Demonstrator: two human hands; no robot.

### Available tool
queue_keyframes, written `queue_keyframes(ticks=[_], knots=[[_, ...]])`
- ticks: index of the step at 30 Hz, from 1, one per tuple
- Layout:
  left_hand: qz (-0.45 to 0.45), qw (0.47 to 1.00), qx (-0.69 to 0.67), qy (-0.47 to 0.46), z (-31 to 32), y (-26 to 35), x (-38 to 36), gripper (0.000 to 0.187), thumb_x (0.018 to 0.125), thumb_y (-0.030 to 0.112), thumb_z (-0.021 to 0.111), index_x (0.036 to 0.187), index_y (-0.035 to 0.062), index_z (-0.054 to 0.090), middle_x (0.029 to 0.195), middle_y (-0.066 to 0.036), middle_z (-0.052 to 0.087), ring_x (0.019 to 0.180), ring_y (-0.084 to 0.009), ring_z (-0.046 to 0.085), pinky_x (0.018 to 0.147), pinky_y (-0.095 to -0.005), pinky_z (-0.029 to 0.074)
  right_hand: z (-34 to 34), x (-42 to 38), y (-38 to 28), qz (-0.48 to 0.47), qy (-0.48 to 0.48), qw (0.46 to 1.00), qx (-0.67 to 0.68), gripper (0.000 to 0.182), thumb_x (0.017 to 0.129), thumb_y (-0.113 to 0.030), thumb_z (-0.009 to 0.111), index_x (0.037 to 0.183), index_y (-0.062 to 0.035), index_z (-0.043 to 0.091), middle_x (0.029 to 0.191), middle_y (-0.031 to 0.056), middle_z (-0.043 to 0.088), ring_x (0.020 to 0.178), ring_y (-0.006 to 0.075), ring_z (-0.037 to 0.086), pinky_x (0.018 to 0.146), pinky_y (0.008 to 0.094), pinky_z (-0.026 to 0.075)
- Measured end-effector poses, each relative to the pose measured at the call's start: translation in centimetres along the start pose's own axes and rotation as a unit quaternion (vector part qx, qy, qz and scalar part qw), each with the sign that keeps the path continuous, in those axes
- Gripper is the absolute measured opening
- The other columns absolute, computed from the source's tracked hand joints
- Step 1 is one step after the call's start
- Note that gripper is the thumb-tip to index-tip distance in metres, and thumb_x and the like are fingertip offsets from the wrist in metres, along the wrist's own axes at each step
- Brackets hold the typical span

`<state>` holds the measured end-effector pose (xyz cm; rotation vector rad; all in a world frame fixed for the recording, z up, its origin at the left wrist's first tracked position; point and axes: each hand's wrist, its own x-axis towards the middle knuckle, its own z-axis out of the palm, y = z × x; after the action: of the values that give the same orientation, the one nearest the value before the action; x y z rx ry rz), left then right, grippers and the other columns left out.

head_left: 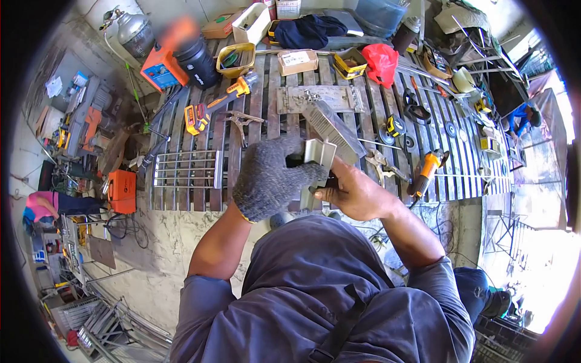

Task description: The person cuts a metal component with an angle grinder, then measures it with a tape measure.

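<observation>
metal bracket (319, 158) sits upright above the slatted workbench (266, 103), between both my hands. my gloved left hand (269, 178) is curled tight around its left side, while my bare right hand (357, 195) pinches its lower edge with thumb and fingers. a yellow angle grinder (427, 170) lies just to the right.

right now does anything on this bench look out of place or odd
One oddity: only the left hand wears a knit glove, while the bare right hand shares the grip on the angled metal piece. The slatted bench is cluttered, but nothing looks spilled or broken.
</observation>
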<state>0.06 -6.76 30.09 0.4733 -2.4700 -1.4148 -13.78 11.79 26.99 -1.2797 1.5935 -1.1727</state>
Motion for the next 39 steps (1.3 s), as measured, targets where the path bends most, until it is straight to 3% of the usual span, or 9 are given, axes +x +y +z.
queue_keyframes(ticks=[4,7,10,14,18,19,22,27,39], knots=[[-0.042,0.997,-0.060,-0.034,-0.7,-0.3,0.0,0.035,0.088,0.022,0.093,0.115,0.0014,0.082,0.096,-0.013,0.084,0.085,-0.0158,0.079,0.078,-0.0372,0.062,-0.9,-0.1,-1.1,0.028,0.001,1.000,0.008,0.029,0.107,-0.001,0.069,0.135,0.0040,0.063,0.111,0.0173,0.074,0.104,0.0240,0.070,0.094,0.0415,0.055],[-0.047,0.982,-0.173,-0.057,-0.1,-2.8,0.1,0.035,0.089,0.020,0.094,0.115,0.0000,0.081,0.100,-0.008,0.083,0.087,-0.0140,0.076,0.077,-0.0320,0.062,-1.8,-0.3,-1.8,0.018,0.019,1.000,0.003,0.023,0.107,0.002,0.069,0.130,0.0049,0.070,0.111,0.0100,0.073,0.101,0.0145,0.067,0.088,0.0350,0.056],[-0.035,0.945,-0.316,-0.074,-0.2,-3.6,-0.4,0.031,0.093,0.014,0.092,0.118,-0.0004,0.082,0.105,-0.008,0.084,0.091,-0.0130,0.077,0.082,-0.0332,0.063,-1.6,-0.6,-1.4,0.028,0.069,0.994,0.084,0.027,0.107,0.003,0.070,0.134,0.0040,0.070,0.110,0.0066,0.074,0.093,0.0131,0.067,0.084,0.0337,0.056],[-0.018,0.861,-0.504,-0.070,0.1,-5.7,-1.1,0.031,0.095,0.008,0.088,0.123,-0.0019,0.080,0.105,-0.010,0.083,0.089,-0.0153,0.077,0.082,-0.0335,0.065,-2.5,-1.4,-1.0,0.059,0.069,0.985,0.147,0.018,0.105,0.001,0.075,0.122,0.0046,0.072,0.099,0.0014,0.075,0.091,0.0087,0.068,0.081,0.0318,0.057],[-0.073,0.837,-0.533,-0.100,-0.2,-5.0,-1.1,0.034,0.098,0.016,0.087,0.125,-0.0025,0.078,0.102,-0.011,0.082,0.087,-0.0186,0.079,0.071,-0.0347,0.067,-2.5,-1.2,-1.8,-0.185,0.256,0.937,-0.150,0.016,0.091,0.004,0.085,0.104,-0.0006,0.076,0.098,0.0099,0.077,0.087,0.0231,0.077,0.079,0.0325,0.060],[-0.085,0.830,-0.540,-0.108,-0.2,-4.9,-1.0,0.035,0.098,0.017,0.086,0.126,-0.0024,0.077,0.101,-0.011,0.082,0.085,-0.0187,0.079,0.070,-0.0343,0.067,-2.8,-0.7,-1.2,-0.298,0.265,0.902,-0.167,0.020,0.086,0.007,0.086,0.102,-0.0025,0.077,0.104,0.0179,0.078,0.100,0.0320,0.081,0.081,0.0383,0.065],[-0.116,0.826,-0.540,-0.109,0.2,-4.5,-0.8,0.037,0.100,0.020,0.085,0.128,-0.0025,0.076,0.101,-0.011,0.081,0.081,-0.0188,0.078,0.065,-0.0332,0.066,-3.0,0.2,-1.0,-0.424,0.246,0.835,-0.249,0.020,0.085,0.008,0.086,0.100,-0.0004,0.075,0.111,0.0194,0.077,0.113,0.0400,0.080,0.083,0.0464,0.067],[-0.102,0.832,-0.536,-0.103,1.3,-4.4,-0.6,0.036,0.100,0.021,0.085,0.127,-0.0024,0.076,0.102,-0.010,0.081,0.079,-0.0178,0.078,0.063,-0.0318,0.064,-3.3,0.0,-2.3,-0.502,0.188,0.749,-0.390,0.024,0.076,-0.009,0.085,0.093,0.0028,0.074,0.118,0.0204,0.077,0.118,0.0410,0.076,0.091,0.0498,0.068],[-0.112,0.929,-0.352,-0.033,0.9,-0.6,-1.2,0.026,0.099,0.017,0.088,0.115,-0.0020,0.081,0.097,-0.007,0.082,0.086,-0.0116,0.077,0.069,-0.0313,0.065,-2.9,-0.3,-0.7,-0.500,0.145,0.732,-0.439,0.025,0.072,-0.004,0.081,0.096,0.0039,0.078,0.116,0.0196,0.077,0.119,0.0399,0.076,0.094,0.0427,0.069]])
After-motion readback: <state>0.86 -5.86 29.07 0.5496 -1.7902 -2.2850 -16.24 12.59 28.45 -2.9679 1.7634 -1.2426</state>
